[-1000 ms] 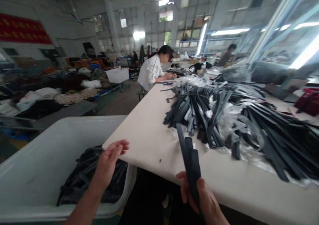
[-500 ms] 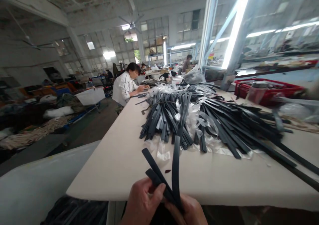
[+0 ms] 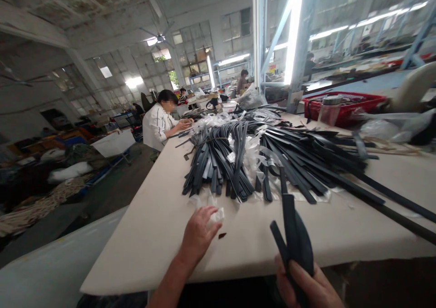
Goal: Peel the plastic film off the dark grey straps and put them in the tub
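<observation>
My right hand is closed round several flat black strips, gripped near their lower part with the ends pointing up and away from me. They look like leather or belt strips. My left hand is over the table, its thumb and fingers apart with nothing in them. Just beyond its fingertips lies crumpled clear plastic; whether they touch it I cannot tell. A small dark red scrap lies right of the thumb. Ahead, a big pile of black strips fans toward me, with plastic wrap among them.
The pale table has its edge close to me. At the right back stand a red basket and a clear jar. A person in a white jacket works at the table's far left side. A blue metal post rises behind.
My left hand has let go of the strips and moved forward over the table. The right hand has carried the strips to the right. The view has turned slightly right.
</observation>
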{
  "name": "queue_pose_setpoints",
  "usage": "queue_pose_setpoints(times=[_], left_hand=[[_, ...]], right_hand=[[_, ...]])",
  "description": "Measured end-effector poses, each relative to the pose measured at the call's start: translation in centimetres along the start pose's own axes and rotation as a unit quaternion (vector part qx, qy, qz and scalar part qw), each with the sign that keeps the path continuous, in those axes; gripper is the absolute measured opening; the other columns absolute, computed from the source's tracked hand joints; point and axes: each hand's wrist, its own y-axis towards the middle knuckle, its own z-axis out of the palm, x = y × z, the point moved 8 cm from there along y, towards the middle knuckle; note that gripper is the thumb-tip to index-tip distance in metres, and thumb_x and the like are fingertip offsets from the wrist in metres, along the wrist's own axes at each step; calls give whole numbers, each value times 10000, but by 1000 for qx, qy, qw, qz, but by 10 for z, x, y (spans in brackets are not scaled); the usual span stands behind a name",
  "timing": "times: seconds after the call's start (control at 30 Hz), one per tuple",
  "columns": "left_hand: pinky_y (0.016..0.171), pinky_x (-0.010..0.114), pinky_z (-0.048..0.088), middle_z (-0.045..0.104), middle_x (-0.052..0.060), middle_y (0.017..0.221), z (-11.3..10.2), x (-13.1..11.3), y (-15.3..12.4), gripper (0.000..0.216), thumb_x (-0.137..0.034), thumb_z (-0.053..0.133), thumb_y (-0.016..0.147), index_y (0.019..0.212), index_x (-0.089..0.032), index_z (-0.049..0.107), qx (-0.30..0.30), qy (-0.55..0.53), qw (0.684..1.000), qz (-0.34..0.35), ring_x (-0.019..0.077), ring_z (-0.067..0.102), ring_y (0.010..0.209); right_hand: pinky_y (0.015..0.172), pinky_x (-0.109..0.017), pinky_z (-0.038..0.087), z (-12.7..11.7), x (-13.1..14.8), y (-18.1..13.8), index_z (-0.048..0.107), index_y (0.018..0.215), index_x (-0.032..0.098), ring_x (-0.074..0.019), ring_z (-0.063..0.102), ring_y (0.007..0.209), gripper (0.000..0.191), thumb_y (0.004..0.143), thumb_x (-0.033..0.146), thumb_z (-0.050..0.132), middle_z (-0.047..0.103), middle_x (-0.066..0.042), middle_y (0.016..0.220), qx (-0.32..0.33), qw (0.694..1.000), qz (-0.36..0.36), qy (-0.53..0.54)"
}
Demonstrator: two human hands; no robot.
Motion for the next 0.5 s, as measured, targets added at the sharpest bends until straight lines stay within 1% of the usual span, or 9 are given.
queue_pose_setpoints(times=[0.03, 0.1, 0.17, 0.2, 0.23, 0.3, 0.37, 0.43, 0.5], left_hand=[[1003, 484, 435, 664, 131, 1212, 2, 4, 9, 324, -233, 661, 796, 1116, -177, 660, -18, 55, 998, 16, 294, 582, 1137], [943, 527, 457, 693, 142, 1136, 9, 11, 21, 254, -188, 674, 770, 1022, -163, 688, -29, 93, 995, 22, 325, 603, 1084], [877, 502, 480, 726, 103, 1003, 12, 12, 23, 104, -153, 656, 779, 869, -182, 698, -33, 99, 994, 30, 302, 638, 977], [866, 478, 482, 732, 77, 956, 11, 9, 20, 72, -145, 643, 793, 816, -194, 690, -36, 101, 993, 40, 278, 646, 941], [873, 460, 477, 733, 58, 936, 8, 6, 15, 79, -145, 632, 809, 792, -203, 683, -40, 101, 993, 49, 257, 648, 927], [928, 452, 448, 734, 37, 934, -3, 0, -1, 79, -174, 617, 843, 820, -217, 680, -53, 100, 991, 66, 228, 648, 932], [983, 450, 413, 735, 18, 900, -19, -9, -21, 85, -201, 598, 875, 877, -230, 678, -78, 98, 988, 95, 199, 657, 891], [1004, 432, 395, 730, -7, 837, -36, -21, -43, 107, -196, 581, 890, 925, -241, 672, -104, 99, 980, 138, 165, 663, 800], [994, 403, 407, 721, -20, 791, -47, -31, -61, 137, -177, 576, 888, 966, -243, 667, -98, 107, 974, 173, 140, 657, 723]], right_hand=[[411, -200, 214, -4, 8, -1, 614, 747, 160, -38, 329, 366, 465, 820, 620, 614, 465, 57, 468, -9, 999, -8, 36], [402, -194, 194, -3, 17, -4, 612, 779, 165, -29, 313, 359, 426, 824, 589, 633, 451, 68, 464, 2, 996, -12, 88], [400, -192, 194, 0, 17, -5, 608, 794, 168, -27, 325, 357, 426, 816, 592, 644, 471, 66, 479, 7, 995, -1, 101], [405, -191, 206, 1, 15, -4, 611, 799, 166, -28, 339, 363, 433, 809, 597, 651, 492, 60, 495, 3, 996, 10, 93], [414, -192, 221, 2, 11, -3, 616, 795, 161, -30, 358, 374, 444, 802, 603, 656, 524, 48, 522, -1, 997, 22, 77], [436, -198, 244, 4, 3, 1, 632, 788, 148, -38, 389, 399, 463, 800, 611, 653, 571, 25, 564, 0, 999, 39, 32], [446, -207, 240, 9, -4, 6, 659, 811, 138, -56, 400, 417, 493, 825, 628, 604, 563, 19, 532, 15, 998, 49, -21], [453, -215, 226, 15, -8, 10, 690, 923, 123, -76, 390, 426, 533, 871, 629, 529, 509, 34, 456, 35, 995, 54, -71], [462, -222, 233, 26, -6, 13, 674, 1090, 106, -91, 387, 432, 579, 897, 618, 486, 481, 45, 429, 66, 992, 53, -99]])
